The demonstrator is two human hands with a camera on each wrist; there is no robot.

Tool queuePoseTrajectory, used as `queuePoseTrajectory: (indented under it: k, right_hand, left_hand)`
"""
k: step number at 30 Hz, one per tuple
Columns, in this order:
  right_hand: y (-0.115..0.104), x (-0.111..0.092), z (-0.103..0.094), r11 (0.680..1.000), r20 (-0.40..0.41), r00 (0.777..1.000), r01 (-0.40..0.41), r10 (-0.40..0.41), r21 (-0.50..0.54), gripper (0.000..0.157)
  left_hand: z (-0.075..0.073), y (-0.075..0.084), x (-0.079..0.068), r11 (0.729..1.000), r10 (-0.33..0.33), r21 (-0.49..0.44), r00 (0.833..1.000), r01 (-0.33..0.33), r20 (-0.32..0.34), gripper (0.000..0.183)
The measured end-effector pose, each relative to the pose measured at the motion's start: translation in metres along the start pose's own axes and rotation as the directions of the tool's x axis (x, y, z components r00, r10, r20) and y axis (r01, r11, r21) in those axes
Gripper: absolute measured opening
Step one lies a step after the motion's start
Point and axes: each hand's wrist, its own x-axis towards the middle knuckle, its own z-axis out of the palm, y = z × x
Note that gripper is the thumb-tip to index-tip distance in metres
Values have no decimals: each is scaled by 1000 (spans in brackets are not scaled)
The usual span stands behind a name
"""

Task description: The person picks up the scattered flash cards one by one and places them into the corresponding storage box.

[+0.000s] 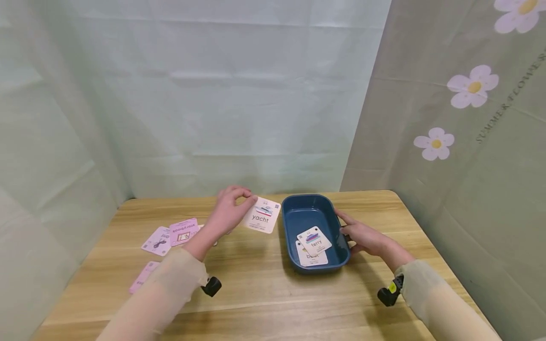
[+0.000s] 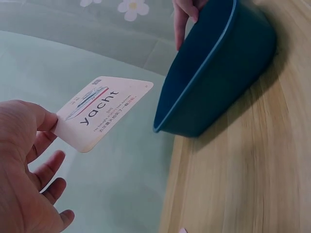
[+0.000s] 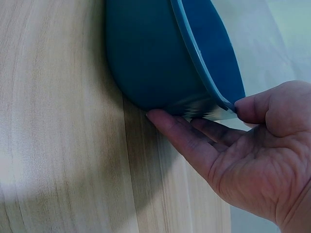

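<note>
My left hand (image 1: 230,208) pinches a white picture card printed "yacht" (image 1: 262,215) by its edge, between thumb and index finger, raised left of a dark blue plastic bin (image 1: 285,237). In the left wrist view the yacht card (image 2: 102,109) hangs apart from the bin, and the other fingers of the left hand (image 2: 24,165) spread loosely. A "ferry" card (image 1: 314,240) lies overlapping a "boat" card (image 1: 313,259) inside the bin. My right hand (image 1: 367,237) holds the bin's right side; in the right wrist view its thumb touches the rim and its fingers (image 3: 182,138) lie along the outer wall.
Pink-edged cards lie at the table's left: a "storybook" card (image 1: 184,230), a card with a dark insect picture (image 1: 159,242) and a pink card (image 1: 142,277) partly behind my left forearm. Hanging cloth (image 1: 239,94) surrounds the wooden table (image 1: 256,298) at the back and sides.
</note>
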Motion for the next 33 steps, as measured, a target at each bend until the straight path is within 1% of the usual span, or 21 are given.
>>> queuePoseTrajectory:
  k: [4,10,13,18,24,33]
  right_hand:
    - [-1,0,1,1000,-4,1000,-6,6,0,63]
    - [1,1,1,1000,0,1000,1,-1,9,63]
    - [2,2,0,1000,4,1000,3,-3,14,63]
    - [3,2,0,1000,-3,1000,2,-2,25,62]
    - [2,2,-1,1000,-7,1000,-10,10,19,62]
    - [1,1,-1,1000,0,1000,-5,5,7,62]
  left_hand:
    - [5,5,4,1000,7,3,1000,-7,3,20]
    - [14,15,12,999,45,23,999,-46,2,19]
    - [20,19,16,997,69,18,998,-69,5,19]
    - [29,27,21,996,83,9,996,-83,20,19]
    - [41,36,27,994,108,-7,994,-108,22,19]
    - [55,43,36,996,82,-29,996,-81,35,18]
